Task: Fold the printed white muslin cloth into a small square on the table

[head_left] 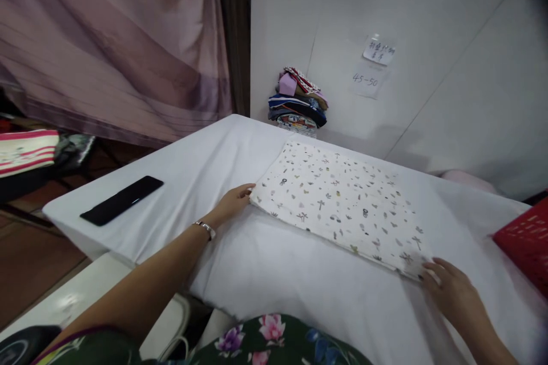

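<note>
A folded white cloth with small leaf prints [338,199] lies flat on the white-covered table [265,274]. My left hand [233,201] pinches its near left corner, thumb above and fingers under the edge. My right hand [449,288] grips the cloth's near right corner, fingers curled on the fabric. A metal bracelet [205,228] sits on my left wrist.
A black phone [122,199] lies on the table's left side. A stack of folded clothes [299,100] stands at the far edge against the white wall. A red basket [528,239] sits at the right. Purple curtain [115,40] hangs at the left, striped fabric [25,151] below it.
</note>
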A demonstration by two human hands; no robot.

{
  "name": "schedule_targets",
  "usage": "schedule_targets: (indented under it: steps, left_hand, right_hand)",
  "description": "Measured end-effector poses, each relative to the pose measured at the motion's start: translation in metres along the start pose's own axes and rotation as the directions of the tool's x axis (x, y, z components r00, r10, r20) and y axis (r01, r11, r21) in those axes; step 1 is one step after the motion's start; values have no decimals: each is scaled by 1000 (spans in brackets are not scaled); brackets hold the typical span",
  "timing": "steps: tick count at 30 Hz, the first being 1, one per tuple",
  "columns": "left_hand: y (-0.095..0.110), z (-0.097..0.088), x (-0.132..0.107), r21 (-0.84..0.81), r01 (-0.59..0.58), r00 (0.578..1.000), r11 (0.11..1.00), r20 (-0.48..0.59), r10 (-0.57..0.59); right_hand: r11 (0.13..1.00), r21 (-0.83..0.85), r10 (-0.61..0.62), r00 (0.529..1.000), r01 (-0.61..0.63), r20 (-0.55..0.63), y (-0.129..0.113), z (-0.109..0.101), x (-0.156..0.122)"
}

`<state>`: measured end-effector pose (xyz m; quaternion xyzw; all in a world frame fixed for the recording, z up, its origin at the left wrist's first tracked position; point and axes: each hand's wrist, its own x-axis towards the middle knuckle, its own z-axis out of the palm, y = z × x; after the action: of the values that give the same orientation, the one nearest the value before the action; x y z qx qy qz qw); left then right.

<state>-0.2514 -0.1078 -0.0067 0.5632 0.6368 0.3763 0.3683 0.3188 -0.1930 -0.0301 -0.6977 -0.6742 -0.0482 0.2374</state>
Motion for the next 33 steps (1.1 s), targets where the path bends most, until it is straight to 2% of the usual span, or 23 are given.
schedule_targets:
  steps: [2, 6, 9, 12, 14, 18, 22, 26, 28, 33]
  left_hand:
    - [11, 6, -9, -92, 100, 995, 991, -9, -101]
    - [31, 23, -20, -398, 252, 967, 882, 58, -250]
    - [36, 32, -23, -543, 261, 957, 798, 37, -287]
    - [35, 36, -24, -609, 238, 950, 757, -14, -311]
    - [32, 38, -25, -636, 234, 946, 735, -27, -324]
    - [26, 41, -25, -706, 215, 945, 675, -26, -327]
    - [17, 42, -25, -775, 192, 957, 602, 12, -289]
    - [11, 40, -26, -806, 190, 972, 561, 74, -223]
    - [12, 39, -28, -802, 191, 974, 566, 83, -210]
    - [15, 40, -30, -742, 188, 975, 644, 60, -215]
  right_hand:
    - [982, 52, -184, 982, 182, 38, -38, 9, 7]
    - [867, 291, -461, 873, 404, 161, -136, 28, 23]
    - [765, 430, -596, 781, 479, 189, -204, 43, 34]
    - [678, 542, -680, 703, 496, 208, -258, 60, 45]
    - [665, 579, -678, 707, 472, 203, -289, 71, 52]
    - [664, 627, -619, 770, 408, 155, -342, 91, 65]
    - [648, 661, -596, 792, 377, 132, -373, 106, 70]
    - [589, 738, -591, 799, 330, 114, -379, 115, 71]
    - [547, 782, -584, 806, 300, 99, -378, 118, 71]
    - [489, 830, -580, 810, 268, 81, -375, 125, 70]
